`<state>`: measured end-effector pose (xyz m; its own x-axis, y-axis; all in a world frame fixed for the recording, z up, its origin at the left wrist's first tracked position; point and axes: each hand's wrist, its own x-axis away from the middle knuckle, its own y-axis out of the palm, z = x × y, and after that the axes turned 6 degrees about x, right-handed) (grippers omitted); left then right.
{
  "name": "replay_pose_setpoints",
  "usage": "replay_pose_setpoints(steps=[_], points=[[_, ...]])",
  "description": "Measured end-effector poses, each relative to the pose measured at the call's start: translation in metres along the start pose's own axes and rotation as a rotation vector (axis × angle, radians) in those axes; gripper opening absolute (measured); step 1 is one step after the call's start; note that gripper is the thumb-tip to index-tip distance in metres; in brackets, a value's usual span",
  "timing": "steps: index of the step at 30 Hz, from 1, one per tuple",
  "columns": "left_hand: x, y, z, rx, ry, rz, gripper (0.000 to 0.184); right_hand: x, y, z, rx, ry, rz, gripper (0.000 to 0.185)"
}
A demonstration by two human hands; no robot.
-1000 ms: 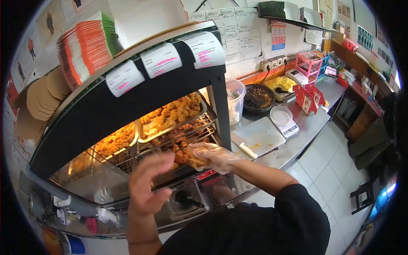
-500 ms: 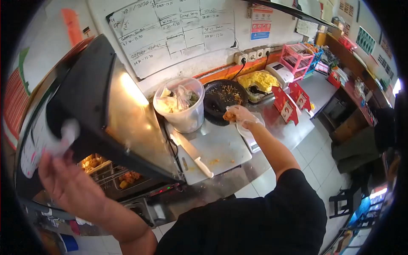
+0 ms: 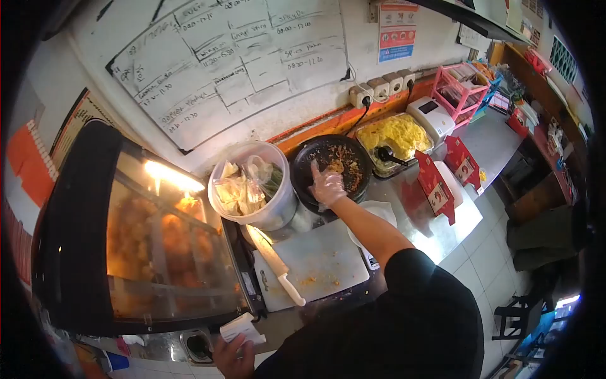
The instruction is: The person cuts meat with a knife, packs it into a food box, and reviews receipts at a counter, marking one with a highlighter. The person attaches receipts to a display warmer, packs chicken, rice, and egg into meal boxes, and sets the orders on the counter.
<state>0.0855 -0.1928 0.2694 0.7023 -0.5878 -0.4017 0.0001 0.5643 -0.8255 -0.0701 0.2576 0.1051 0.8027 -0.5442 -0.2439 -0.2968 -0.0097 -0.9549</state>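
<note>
Holding a white paper (image 3: pixel 242 330), the bare left hand (image 3: pixel 234 359) sits low in view, just beside the bottom corner of the lit food warmer (image 3: pixel 72 246). Gloved right hand (image 3: pixel 328 188) is inside the black bowl (image 3: pixel 309 151), next to brown food scraps (image 3: pixel 338 166); cannot tell if it grips anything. Bowl stands on the bench (image 3: pixel 473 148) between a plastic bucket (image 3: pixel 278 212) and a tray of yellow food (image 3: pixel 396 136). Nearer: a cutting board (image 3: pixel 325 252), a knife (image 3: pixel 271 257) lying along its left side. Farther right, two red boxes (image 3: pixel 435 188) stand upright.
</note>
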Motion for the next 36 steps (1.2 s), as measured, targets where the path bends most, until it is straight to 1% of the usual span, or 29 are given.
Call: replay_pose_setpoints(steps=[1, 2, 3, 5, 6, 7, 8, 9, 10, 11, 13, 15, 16, 17, 18, 20, 22, 23, 24, 25, 26, 27, 28, 29, 30, 32, 33, 35, 36], points=[[-0.005, 0.005, 0.002, 0.005, -0.006, -0.011, 0.025, -0.002, 0.000, -0.002, 0.070, 0.131, -0.279, 0.067], [-0.013, 0.009, 0.006, 0.070, 0.016, -0.003, 0.025, -0.008, 0.019, 0.002, 0.085, 0.072, -0.235, 0.078], [-0.019, 0.014, 0.009, 0.134, 0.037, 0.010, 0.025, -0.015, 0.035, 0.009, 0.091, 0.069, -0.242, 0.078], [-0.027, 0.014, 0.014, 0.124, 0.020, -0.013, 0.029, -0.029, 0.040, 0.016, -0.034, 0.088, -0.284, 0.078], [-0.034, 0.008, 0.021, 0.204, 0.008, -0.045, 0.030, -0.036, 0.033, 0.029, -0.258, 0.019, -0.311, 0.077], [-0.038, 0.006, 0.025, 0.286, -0.006, -0.076, 0.030, -0.039, 0.017, 0.038, -0.254, 0.014, -0.317, 0.077], [-0.040, 0.006, 0.026, 0.291, -0.019, -0.075, 0.030, -0.040, -0.004, 0.044, -0.468, -0.048, -0.240, 0.073], [-0.041, 0.007, 0.026, 0.283, -0.052, -0.035, 0.026, -0.041, -0.030, 0.048, -0.680, -0.108, -0.161, 0.068], [-0.039, 0.009, 0.025, 0.276, -0.087, 0.008, 0.021, -0.040, -0.065, 0.050, -0.737, -0.162, -0.072, 0.066], [-0.037, 0.010, 0.022, 0.286, -0.102, 0.013, 0.021, -0.038, -0.101, 0.048, -0.792, -0.217, 0.017, 0.063], [-0.031, 0.014, 0.017, 0.286, -0.170, 0.022, 0.024, -0.036, -0.159, 0.044, -1.222, -0.278, -0.001, 0.057], [-0.035, 0.015, 0.025, 0.280, -0.206, 0.040, 0.023, -0.035, -0.195, 0.054, -1.136, -0.042, -0.153, 0.052], [-0.034, 0.017, 0.026, 0.330, -0.234, 0.043, 0.022, -0.039, -0.204, 0.054, -1.292, 0.074, -0.245, 0.054], [-0.036, 0.020, 0.025, 0.378, -0.258, 0.048, 0.022, -0.038, -0.203, 0.052, -1.285, 0.063, -0.249, 0.054], [-0.037, 0.022, 0.025, 0.381, -0.261, 0.060, 0.022, -0.034, -0.196, 0.049, -1.058, -0.046, -0.066, 0.055], [-0.039, 0.027, 0.022, 0.471, -0.254, 0.073, 0.021, -0.030, -0.167, 0.043, -0.777, -0.216, 0.103, 0.058], [-0.040, 0.029, 0.022, 0.490, -0.275, 0.083, 0.021, -0.027, -0.063, 0.056, -0.163, 0.056, -0.168, 0.059], [-0.038, 0.028, 0.023, 0.505, -0.280, 0.091, 0.021, -0.027, -0.044, 0.063, -0.153, 0.058, -0.179, 0.059], [-0.039, 0.021, 0.025, 0.400, -0.233, 0.042, 0.021, -0.039, -0.032, 0.065, -0.091, -0.026, -0.347, 0.062], [-0.041, 0.024, 0.023, 0.403, -0.222, 0.057, 0.021, -0.061, -0.032, 0.067, -0.020, -0.122, -0.503, 0.065], [-0.033, 0.021, 0.022, 0.416, -0.266, 0.067, 0.022, -0.066, -0.043, 0.061, -0.025, -0.121, -0.514, 0.065], [-0.028, 0.020, 0.020, 0.434, -0.310, 0.082, 0.022, -0.078, -0.057, 0.060, -0.128, -0.178, -0.445, 0.065], [-0.026, 0.019, 0.015, 0.404, -0.292, 0.069, 0.024, -0.084, -0.073, 0.058, -0.226, -0.237, -0.373, 0.064], [-0.019, 0.020, 0.011, 0.407, -0.298, 0.062, 0.024, -0.080, -0.080, 0.060, -0.225, -0.234, -0.383, 0.064], [-0.013, 0.024, 0.006, 0.410, -0.334, 0.074, 0.024, -0.078, -0.087, 0.063, -0.194, -0.371, -0.211, 0.063], [-0.014, 0.028, 0.001, 0.413, -0.369, 0.090, 0.023, -0.072, -0.069, 0.063, -0.160, -0.509, -0.035, 0.062], [-0.016, 0.029, 0.001, 0.423, -0.386, 0.088, 0.023, -0.062, -0.032, 0.065, -0.170, -0.341, -0.166, 0.061], [-0.016, 0.031, 0.008, 0.442, -0.416, 0.084, 0.023, -0.036, -0.023, 0.062, -0.166, -0.175, -0.306, 0.060], [-0.021, 0.027, 0.009, 0.443, -0.378, 0.072, 0.023, -0.031, -0.026, 0.057, -0.133, -0.132, -0.437, 0.060]])
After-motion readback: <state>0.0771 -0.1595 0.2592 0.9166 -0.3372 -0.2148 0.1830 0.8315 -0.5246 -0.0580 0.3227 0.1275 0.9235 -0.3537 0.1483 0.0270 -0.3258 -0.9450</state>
